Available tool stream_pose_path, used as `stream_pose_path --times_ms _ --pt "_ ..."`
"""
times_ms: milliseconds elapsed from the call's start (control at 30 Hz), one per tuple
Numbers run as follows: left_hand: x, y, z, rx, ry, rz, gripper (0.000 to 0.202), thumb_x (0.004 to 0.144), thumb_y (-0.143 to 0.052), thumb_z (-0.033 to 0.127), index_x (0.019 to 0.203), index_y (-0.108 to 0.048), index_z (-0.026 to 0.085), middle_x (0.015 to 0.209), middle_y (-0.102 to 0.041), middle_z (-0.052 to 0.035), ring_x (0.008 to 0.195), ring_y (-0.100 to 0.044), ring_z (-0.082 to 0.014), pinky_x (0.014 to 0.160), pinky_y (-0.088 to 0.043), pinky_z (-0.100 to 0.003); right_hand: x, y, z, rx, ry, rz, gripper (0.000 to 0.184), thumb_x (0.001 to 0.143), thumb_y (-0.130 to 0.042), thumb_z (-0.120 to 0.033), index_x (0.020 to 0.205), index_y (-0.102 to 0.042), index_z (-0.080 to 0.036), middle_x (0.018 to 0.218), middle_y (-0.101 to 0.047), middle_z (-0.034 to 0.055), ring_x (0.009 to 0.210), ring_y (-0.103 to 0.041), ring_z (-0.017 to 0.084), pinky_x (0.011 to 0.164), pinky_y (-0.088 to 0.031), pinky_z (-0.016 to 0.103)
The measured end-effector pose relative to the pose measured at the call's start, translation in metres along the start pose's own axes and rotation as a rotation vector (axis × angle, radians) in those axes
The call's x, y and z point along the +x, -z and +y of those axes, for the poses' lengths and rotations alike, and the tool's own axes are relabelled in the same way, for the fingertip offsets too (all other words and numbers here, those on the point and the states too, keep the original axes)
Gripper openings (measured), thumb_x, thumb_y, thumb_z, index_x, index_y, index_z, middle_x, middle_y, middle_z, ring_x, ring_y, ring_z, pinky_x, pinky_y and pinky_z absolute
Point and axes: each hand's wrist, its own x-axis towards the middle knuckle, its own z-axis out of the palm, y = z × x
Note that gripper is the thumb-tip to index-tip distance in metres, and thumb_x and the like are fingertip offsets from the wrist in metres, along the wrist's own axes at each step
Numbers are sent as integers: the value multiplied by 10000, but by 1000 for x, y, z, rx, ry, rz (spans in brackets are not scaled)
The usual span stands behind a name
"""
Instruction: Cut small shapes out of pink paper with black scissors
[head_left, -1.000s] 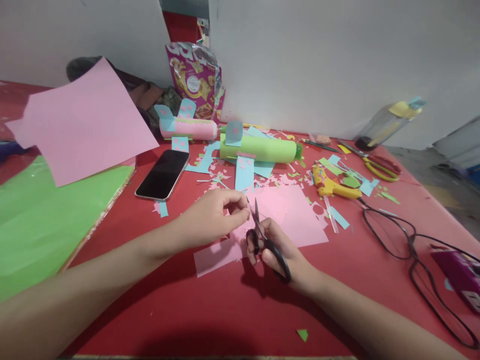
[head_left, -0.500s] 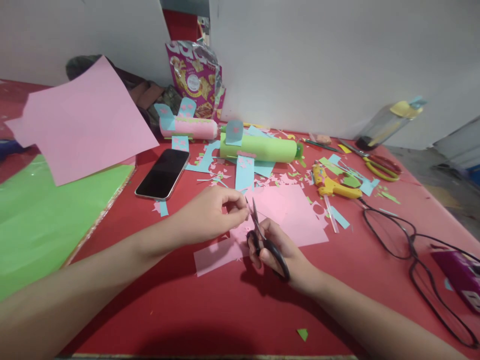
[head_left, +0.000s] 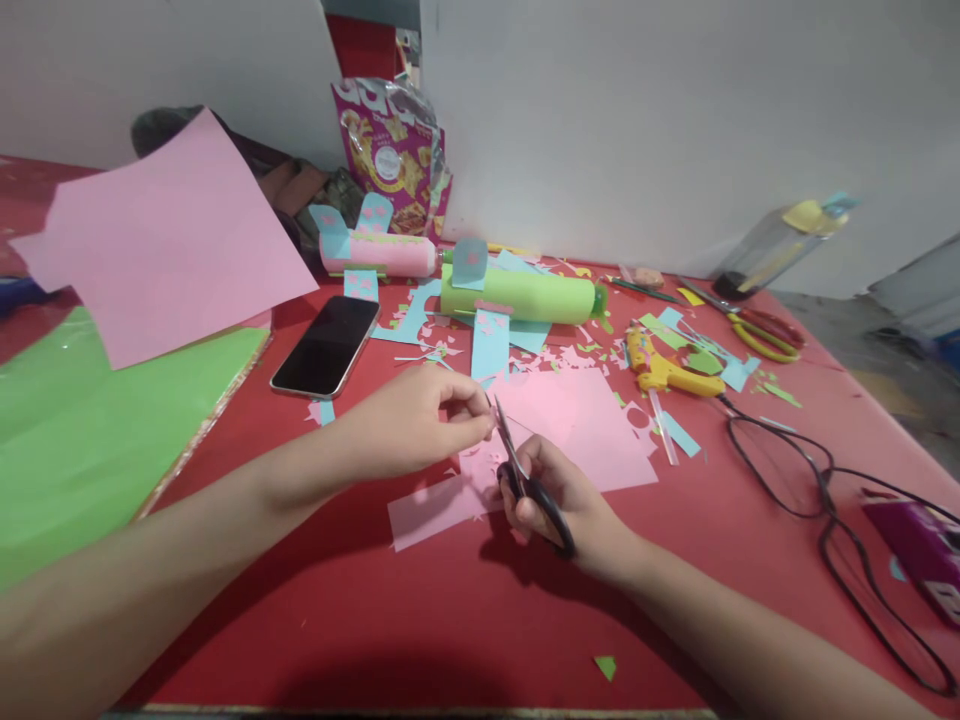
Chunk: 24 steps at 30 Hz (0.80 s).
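Fingers wrapped through the black handles, my right hand [head_left: 559, 500] grips a pair of scissors [head_left: 536, 492] with the blades pointing up and away. My left hand [head_left: 446, 415] is closed in a pinch close to the blade tips, on a tiny pink piece of paper [head_left: 493, 418] that is mostly hidden by the fingers. Beneath both hands lie a pink sheet of paper [head_left: 600, 430] and a narrower pink strip [head_left: 427, 512], with small pink cuttings on them.
Behind lie a green paper-wrapped bottle [head_left: 536, 296], a pink one [head_left: 382, 257] and many scraps. A phone [head_left: 330, 345] lies left. At right are a yellow glue gun [head_left: 679, 378] with its cord [head_left: 821, 490], red-yellow scissors [head_left: 765, 335] and a clear bottle [head_left: 772, 245].
The scissor blades have come closer together and shifted slightly left, toward the pinching left fingers. Both hands stay in nearly the same place.
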Motion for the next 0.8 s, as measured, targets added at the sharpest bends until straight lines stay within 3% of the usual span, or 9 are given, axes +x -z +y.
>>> stream_pose_path --times_ms 367,533,800 --pt "1 -8 -4 -171 7 -12 161 733 -447 256 611 -505 169 628 -534 20 638 -499 -125 617 -381 -236 0 -2 -1 49 10 -14 399 672 -611 -480 741 -315 -221 632 -434 -69 463 -400 57 430 -284 211" --pt "2 -19 -4 -291 66 2 162 741 -450 256 610 -486 168 593 -484 32 558 -459 -104 539 -361 -225 0 -2 2 40 70 -20 367 711 -575 -477 756 -318 -220 660 -440 -55 493 -418 68 455 -288 224" --pt "3 -29 -12 -412 10 30 178 757 -444 253 604 -457 162 629 -455 33 595 -427 -100 559 -345 -228 -1 -2 1 28 103 -14 338 738 -551 -467 765 -325 -217 666 -432 -55 513 -440 72 511 -321 239"
